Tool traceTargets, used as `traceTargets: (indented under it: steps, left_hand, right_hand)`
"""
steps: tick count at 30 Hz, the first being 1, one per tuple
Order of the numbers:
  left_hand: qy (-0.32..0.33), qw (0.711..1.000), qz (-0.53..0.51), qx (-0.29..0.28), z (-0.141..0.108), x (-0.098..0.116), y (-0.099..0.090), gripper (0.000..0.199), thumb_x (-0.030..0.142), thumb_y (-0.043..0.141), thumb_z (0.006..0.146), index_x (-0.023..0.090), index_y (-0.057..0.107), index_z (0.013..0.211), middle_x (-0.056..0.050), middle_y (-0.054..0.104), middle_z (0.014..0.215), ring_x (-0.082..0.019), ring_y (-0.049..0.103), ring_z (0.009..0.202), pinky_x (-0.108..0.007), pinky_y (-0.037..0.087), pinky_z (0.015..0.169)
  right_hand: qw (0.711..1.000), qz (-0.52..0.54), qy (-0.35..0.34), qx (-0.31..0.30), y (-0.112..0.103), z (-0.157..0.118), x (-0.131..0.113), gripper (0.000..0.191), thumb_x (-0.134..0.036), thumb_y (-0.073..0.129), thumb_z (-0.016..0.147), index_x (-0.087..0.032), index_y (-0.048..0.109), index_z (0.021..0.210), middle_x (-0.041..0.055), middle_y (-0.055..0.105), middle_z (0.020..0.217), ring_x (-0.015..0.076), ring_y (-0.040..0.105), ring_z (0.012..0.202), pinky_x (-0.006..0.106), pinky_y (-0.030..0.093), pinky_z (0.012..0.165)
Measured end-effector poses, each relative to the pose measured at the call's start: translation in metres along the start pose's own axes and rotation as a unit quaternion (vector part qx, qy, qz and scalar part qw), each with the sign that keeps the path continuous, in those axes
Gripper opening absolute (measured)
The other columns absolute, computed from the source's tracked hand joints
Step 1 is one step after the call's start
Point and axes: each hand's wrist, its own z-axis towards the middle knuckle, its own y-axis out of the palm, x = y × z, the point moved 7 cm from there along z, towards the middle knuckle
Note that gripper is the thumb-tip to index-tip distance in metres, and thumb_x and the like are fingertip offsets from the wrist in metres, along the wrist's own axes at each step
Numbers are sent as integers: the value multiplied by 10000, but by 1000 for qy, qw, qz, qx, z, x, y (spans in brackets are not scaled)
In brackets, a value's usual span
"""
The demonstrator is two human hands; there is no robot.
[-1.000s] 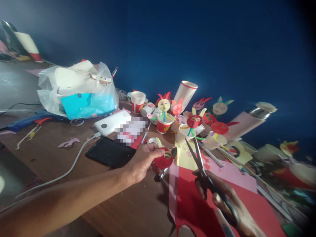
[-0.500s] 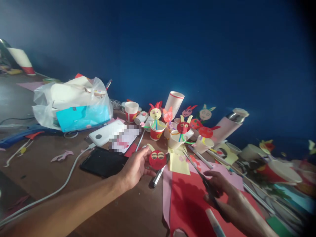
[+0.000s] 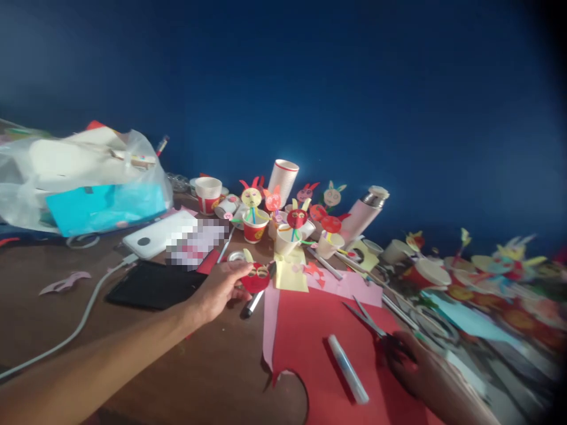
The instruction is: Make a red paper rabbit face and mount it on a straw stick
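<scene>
Left hand (image 3: pixel 220 288) pinches the red disc (image 3: pixel 255 284) at its edge; right hand (image 3: pixel 423 363) holds scissors (image 3: pixel 379 331).

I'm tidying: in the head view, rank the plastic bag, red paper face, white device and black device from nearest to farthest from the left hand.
1. Red paper face: held by the left hand.
2. Black device: left of the hand.
3. White device: beyond the black one.
4. Plastic bag: far left.
</scene>
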Motion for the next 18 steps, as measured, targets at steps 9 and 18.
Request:
traceTargets:
  steps: [9, 18]
  left_hand:
    - [-13, 998, 68, 2, -5, 4, 14, 256, 375, 619, 695, 126, 601, 751, -8, 571, 527, -94, 500, 376, -177, 334, 327]
    - [25, 988, 151, -14, -16, 3, 56, 294, 432, 597, 695, 142, 621, 735, 6, 572, 594, -70, 458, 370, -177, 314, 363]
  right_hand:
    - [994, -36, -38, -94, -29, -4, -26, 395, -383, 566, 673, -217, 630, 1025, 97, 668, 974, 287, 620, 890, 332, 435, 693]
    - [928, 340, -140, -58, -53, 11, -138, 280, -411, 492, 807, -196, 659, 871, 41, 681, 828, 194, 602, 754, 274, 440, 656]
